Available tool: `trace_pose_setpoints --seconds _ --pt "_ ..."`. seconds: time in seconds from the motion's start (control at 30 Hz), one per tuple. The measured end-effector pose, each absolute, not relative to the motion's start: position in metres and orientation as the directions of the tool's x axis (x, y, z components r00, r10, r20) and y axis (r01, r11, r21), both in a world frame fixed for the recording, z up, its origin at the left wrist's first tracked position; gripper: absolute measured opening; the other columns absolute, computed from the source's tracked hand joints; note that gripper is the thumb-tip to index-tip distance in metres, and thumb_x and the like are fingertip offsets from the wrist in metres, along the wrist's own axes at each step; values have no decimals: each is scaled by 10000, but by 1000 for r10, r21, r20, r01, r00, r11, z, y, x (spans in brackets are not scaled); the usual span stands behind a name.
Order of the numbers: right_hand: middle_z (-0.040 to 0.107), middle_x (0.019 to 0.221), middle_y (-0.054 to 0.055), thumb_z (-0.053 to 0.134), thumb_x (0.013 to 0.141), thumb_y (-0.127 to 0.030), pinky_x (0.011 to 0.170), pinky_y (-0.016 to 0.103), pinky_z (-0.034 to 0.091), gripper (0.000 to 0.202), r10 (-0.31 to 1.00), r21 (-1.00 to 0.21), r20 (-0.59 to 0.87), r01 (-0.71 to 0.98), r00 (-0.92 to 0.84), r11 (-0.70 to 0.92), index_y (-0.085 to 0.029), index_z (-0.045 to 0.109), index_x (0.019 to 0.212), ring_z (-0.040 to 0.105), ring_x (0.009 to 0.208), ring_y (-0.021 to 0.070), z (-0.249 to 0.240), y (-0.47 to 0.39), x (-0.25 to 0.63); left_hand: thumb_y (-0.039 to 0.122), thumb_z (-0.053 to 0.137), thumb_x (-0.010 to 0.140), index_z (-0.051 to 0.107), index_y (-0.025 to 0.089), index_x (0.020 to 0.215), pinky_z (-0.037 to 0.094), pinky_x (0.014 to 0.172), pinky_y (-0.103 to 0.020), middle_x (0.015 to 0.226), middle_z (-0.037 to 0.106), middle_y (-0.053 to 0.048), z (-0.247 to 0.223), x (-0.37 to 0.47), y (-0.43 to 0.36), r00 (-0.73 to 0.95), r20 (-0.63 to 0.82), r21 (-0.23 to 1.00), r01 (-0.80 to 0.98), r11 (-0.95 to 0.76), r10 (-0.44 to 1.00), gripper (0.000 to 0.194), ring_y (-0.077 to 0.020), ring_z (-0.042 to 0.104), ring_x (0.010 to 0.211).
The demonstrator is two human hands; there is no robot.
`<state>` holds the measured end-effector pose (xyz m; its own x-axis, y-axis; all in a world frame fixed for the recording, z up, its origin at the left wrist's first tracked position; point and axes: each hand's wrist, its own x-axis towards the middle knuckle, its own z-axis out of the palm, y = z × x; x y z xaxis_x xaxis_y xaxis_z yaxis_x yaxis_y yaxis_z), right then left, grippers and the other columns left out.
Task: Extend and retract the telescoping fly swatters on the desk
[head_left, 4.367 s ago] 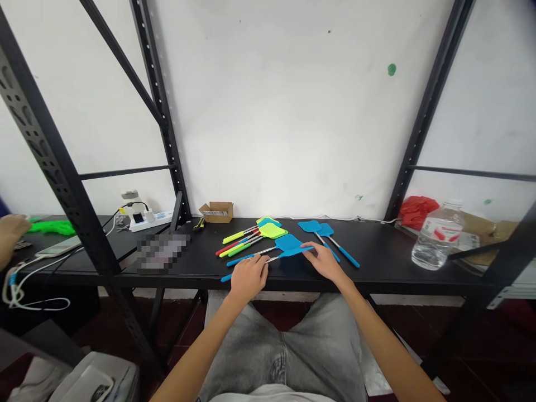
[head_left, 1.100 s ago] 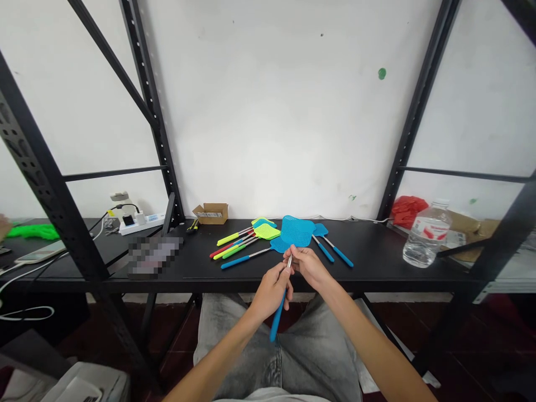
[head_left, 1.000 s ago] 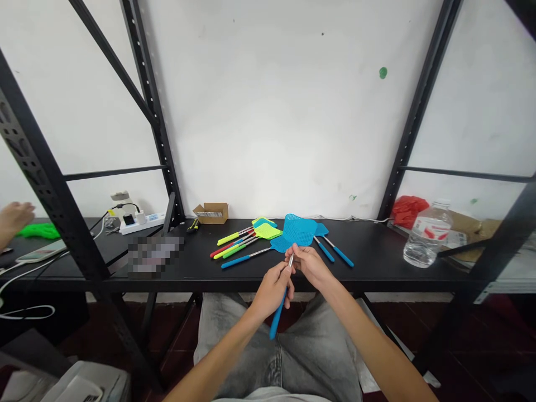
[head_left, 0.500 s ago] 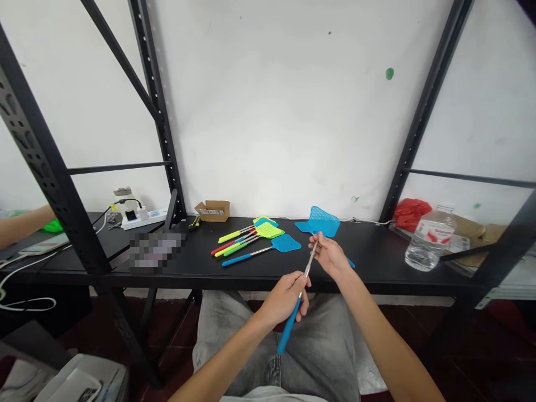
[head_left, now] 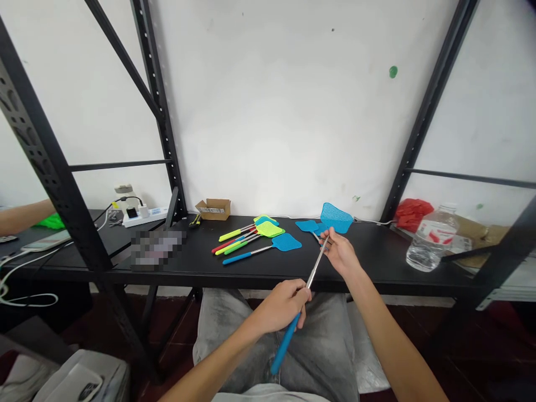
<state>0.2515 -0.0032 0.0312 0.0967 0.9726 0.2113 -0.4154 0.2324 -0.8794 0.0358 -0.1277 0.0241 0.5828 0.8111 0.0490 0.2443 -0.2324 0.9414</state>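
Observation:
A blue fly swatter (head_left: 336, 218) with a metal rod is held slantwise in front of me, its blue handle pointing down over my lap. My left hand (head_left: 285, 304) is closed around the rod near the top of the handle. Up by the swatter's head, the fingers of my right hand (head_left: 338, 249) pinch the rod. Behind my right hand lies another blue swatter (head_left: 307, 225) on the table, partly hidden. To the left rests a group of yellow, green, red and blue swatters (head_left: 270, 229), with a separate blue one (head_left: 286, 242) in front.
The black table (head_left: 201, 273) carries a small open carton (head_left: 214, 209), a blurred item (head_left: 157, 249), a water bottle (head_left: 432, 240) and a red bag (head_left: 412, 214). A power strip (head_left: 146, 216) is on the left, with another person's arm (head_left: 25, 219) beyond the black upright.
The held swatter's rod looks longer. Its head has moved up and right with my right hand, while the handle end reaches lower left. More of the swatter lying behind shows.

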Motion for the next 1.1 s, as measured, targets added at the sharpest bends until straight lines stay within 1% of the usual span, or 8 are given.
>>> trace_pose_setpoints --seconds 0.07,0.13,0.3,0.37,0.53,0.67,0.9,1.1 --pt "671 774 17 865 626 -614 570 261 459 457 975 -879 221 -425 39 216 -228 667 771 612 682 158 35 -11 244 382 441 948 498 202 839 376 460 -184 549 596 28 23 34 -125 563 39 952 231 -202 826 218 -109 534 468" --pt "668 757 18 834 675 -622 575 254 448 440 968 -898 248 -384 -41 214 -219 688 777 611 681 151 37 -17 235 421 469 942 477 210 833 383 448 -187 556 597 31 22 32 -122 526 53 960 207 -189 849 238 -110 530 455" --pt "689 744 50 737 794 -618 619 270 445 434 892 -963 269 -109 -362 246 -185 732 774 623 691 156 32 -29 211 538 414 966 511 211 911 337 385 -181 493 543 65 19 27 -112 425 82 970 174 -170 901 346 -104 474 353" --pt "682 712 50 714 813 -622 632 279 447 445 869 -964 261 -74 -420 254 -180 734 768 623 682 159 30 -30 205 563 385 974 522 200 880 308 379 -176 465 524 64 17 26 -109 412 117 966 162 -199 904 399 -96 455 334" --pt "681 698 53 763 739 -647 579 268 404 475 927 -964 256 -148 -273 222 -175 719 705 600 641 146 28 -26 202 613 381 957 467 209 770 244 372 -183 397 437 81 14 28 -105 377 181 963 120 -242 908 454 -76 346 318" --pt "675 683 55 797 689 -647 561 265 393 480 952 -965 227 -176 -206 192 -172 721 686 586 627 143 29 -23 205 625 369 949 439 221 736 242 386 -198 400 401 86 18 29 -105 374 178 960 138 -245 910 462 -82 330 339" --pt "669 692 45 842 620 -639 545 251 398 481 969 -953 221 -237 -113 190 -180 709 677 575 633 137 30 -21 206 533 329 990 453 213 705 291 489 -223 444 416 66 24 25 -103 362 224 888 307 -343 905 446 -101 390 430" --pt "669 714 44 899 533 -613 523 247 402 500 977 -927 199 -309 83 215 -184 689 680 567 627 135 30 -11 236 458 304 1025 418 207 656 275 561 -250 538 429 44 19 25 -107 417 274 741 482 -467 866 461 -118 425 551"
